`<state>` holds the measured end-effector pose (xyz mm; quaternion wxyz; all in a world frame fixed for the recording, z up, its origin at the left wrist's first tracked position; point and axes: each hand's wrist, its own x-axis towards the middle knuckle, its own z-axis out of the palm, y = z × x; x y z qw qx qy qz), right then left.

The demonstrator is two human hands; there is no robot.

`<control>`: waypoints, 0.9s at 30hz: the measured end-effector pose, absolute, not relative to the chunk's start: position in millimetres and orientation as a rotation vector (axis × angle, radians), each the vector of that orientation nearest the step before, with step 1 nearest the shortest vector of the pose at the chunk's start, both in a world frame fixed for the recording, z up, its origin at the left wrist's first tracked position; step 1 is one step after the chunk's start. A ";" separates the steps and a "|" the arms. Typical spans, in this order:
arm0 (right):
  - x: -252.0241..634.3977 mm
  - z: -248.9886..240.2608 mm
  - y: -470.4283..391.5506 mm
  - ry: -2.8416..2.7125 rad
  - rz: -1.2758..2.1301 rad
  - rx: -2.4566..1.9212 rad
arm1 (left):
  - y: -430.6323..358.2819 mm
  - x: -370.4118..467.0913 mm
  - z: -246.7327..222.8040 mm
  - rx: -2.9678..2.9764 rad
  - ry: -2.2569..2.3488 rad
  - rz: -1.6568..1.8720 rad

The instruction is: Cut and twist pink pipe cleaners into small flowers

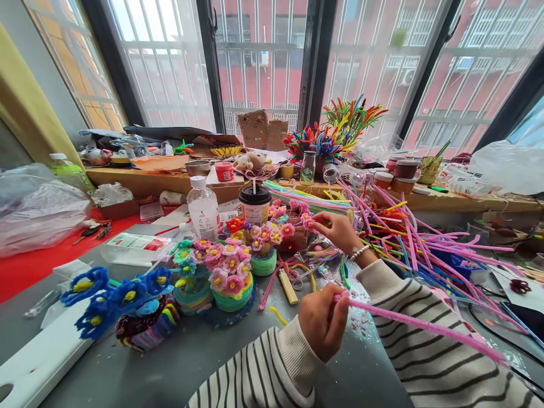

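My left hand [325, 323] is closed in a fist round a long pink pipe cleaner [429, 324], whose free length stretches off to the right across my right sleeve. A small curled pink end pokes out above the thumb. Farther forward, my right hand [340, 231] has its thumb and forefinger pinched at a pink pipe-cleaner flower [306, 221] at the edge of a cluster. Left of my hands stand small pots of pipe-cleaner flowers: pink ones [232, 263], green-blue ones [186, 260] and blue ones with yellow centres [130, 294].
A yellow lighter [288, 287] and scissors [302, 280] lie between the pots and my hands. Behind are a water bottle [203, 207] and a lidded drink cup [255, 203]. Loose pipe cleaners [408, 238] pile up on the right. A white flat tool [46, 362] lies front left.
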<state>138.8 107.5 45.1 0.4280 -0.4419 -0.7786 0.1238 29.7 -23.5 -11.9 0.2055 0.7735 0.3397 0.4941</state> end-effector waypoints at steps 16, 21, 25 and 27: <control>124.8 46.7 116.6 -1.769 0.307 -1.227 | -24.1 29.6 -8.0 2.173 0.946 1.395; 131.5 49.3 116.6 -1.772 0.308 -1.152 | -23.9 30.0 -7.6 2.176 0.948 1.386; 145.5 39.1 123.4 -1.609 0.441 -1.198 | -24.0 30.0 -6.9 2.178 0.956 1.375; 149.0 30.9 124.0 -1.611 0.557 -1.208 | -24.2 30.0 -6.3 2.181 0.952 1.391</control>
